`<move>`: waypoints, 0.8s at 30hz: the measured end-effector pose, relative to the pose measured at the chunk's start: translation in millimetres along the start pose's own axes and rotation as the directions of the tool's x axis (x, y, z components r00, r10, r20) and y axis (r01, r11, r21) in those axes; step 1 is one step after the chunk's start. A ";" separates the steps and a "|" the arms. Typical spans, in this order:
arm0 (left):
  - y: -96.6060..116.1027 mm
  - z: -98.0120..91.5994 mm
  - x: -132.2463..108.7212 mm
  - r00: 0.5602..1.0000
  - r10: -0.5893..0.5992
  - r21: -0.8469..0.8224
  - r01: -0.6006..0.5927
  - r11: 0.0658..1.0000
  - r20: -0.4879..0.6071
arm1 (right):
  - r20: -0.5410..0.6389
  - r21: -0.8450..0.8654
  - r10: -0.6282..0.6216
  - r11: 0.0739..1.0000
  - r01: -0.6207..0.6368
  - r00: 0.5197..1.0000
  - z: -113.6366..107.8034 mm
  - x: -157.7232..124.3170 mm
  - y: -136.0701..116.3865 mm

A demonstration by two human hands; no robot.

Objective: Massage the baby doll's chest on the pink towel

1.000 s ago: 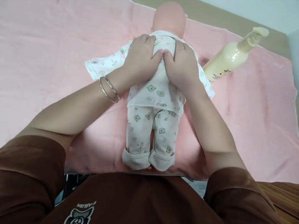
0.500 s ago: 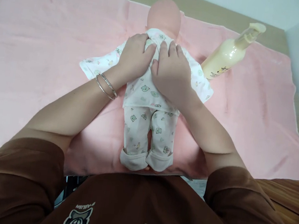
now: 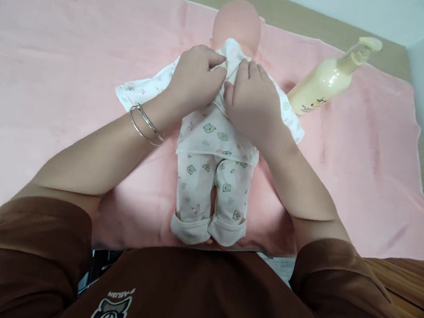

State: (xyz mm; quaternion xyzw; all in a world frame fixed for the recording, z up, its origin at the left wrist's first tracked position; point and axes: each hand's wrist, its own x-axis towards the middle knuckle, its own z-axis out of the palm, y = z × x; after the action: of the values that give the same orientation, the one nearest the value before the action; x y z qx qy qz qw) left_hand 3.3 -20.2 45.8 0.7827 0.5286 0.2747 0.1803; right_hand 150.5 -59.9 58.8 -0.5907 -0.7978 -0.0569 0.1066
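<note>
A baby doll (image 3: 238, 24) with a smooth bald head lies lengthwise before me on a pink blanket. It wears a white printed shirt (image 3: 215, 134) with sleeves spread to both sides, and matching trousers (image 3: 197, 188) with turned-up cuffs. My left hand (image 3: 198, 78) is closed on the shirt's upper part, thumb and index finger close together at the cloth near the neck. Beside it, my right hand (image 3: 254, 102) rests on the shirt, fingers stretched along the cloth and thumb apart. Fabric bunches up between the two hands. The palms and part of the fingertips are hidden.
A pale yellow pump bottle (image 3: 322, 85) stands right of the doll, near its sleeve. The pink blanket (image 3: 53, 74) covers most of the table (image 3: 312, 22). A white wall (image 3: 366, 13) is behind, and wooden flooring (image 3: 408, 278) shows at the lower right.
My left fingers have drawn together on the shirt. Cloth by the neck has risen into a fold between my hands. The whole view has shifted slightly.
</note>
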 end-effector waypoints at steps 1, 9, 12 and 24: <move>-4.0 0.6 2.6 1.000 0.010 -0.013 -0.010 1.000 -0.005 | -0.002 -0.005 -0.009 1.000 0.009 1.000 -2.0 -3.7 -5.4; -3.0 7.9 -5.1 0.996 0.029 0.113 -0.019 0.993 -0.089 | -0.029 0.030 0.136 0.990 -0.135 0.990 4.0 10.0 7.6; 9.7 4.0 -14.7 0.999 0.001 0.131 0.006 0.991 -0.054 | -0.010 0.039 0.180 0.983 -0.180 0.984 10.4 19.8 20.3; -19.0 11.9 10.5 0.991 -0.092 0.018 0.094 0.995 -0.094 | 0.081 0.058 0.016 0.998 -0.021 0.997 -6.5 3.1 7.1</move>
State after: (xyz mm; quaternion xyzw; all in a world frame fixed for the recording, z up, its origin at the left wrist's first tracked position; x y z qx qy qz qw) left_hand -0.1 -3.3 28.1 0.7454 0.5754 0.2964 0.1594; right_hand 157.1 -56.3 65.6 -0.5965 -0.7973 -0.0087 0.0924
